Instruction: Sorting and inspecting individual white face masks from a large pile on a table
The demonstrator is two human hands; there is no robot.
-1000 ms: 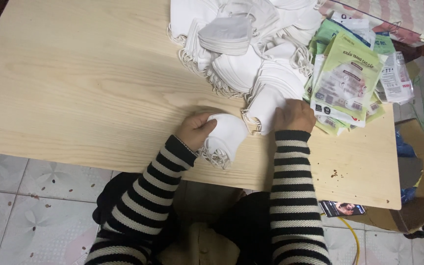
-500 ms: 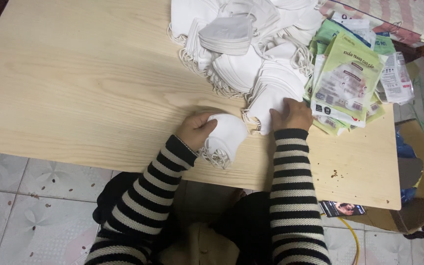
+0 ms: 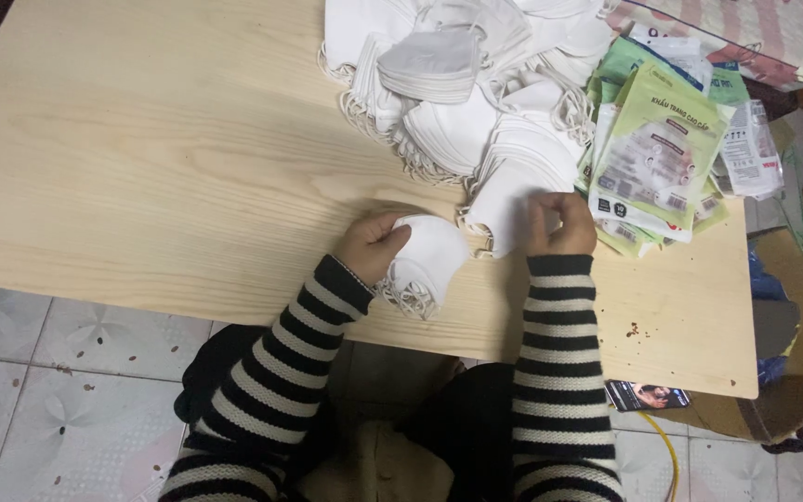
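On the light wooden table [image 3: 141, 177], my left hand [image 3: 371, 244] grips a small stack of folded white face masks [image 3: 427, 263] near the front edge, their ear loops hanging off the stack's near side. My right hand [image 3: 561, 223] pinches the edge of one white mask [image 3: 506, 206] at the foot of a large heap of white masks [image 3: 462, 102]. Both arms wear black-and-white striped sleeves.
A pile of green and white printed packets [image 3: 657, 158] lies right of the heap, with clear wrappers [image 3: 747, 149] beside it. A phone [image 3: 648, 395] sits below the table's right corner. Cardboard boxes [image 3: 792, 372] stand at the right. Tiled floor lies below.
My right hand has lifted slightly and drawn one mask off the heap's near edge. My left hand keeps its hold on the small stack, almost still.
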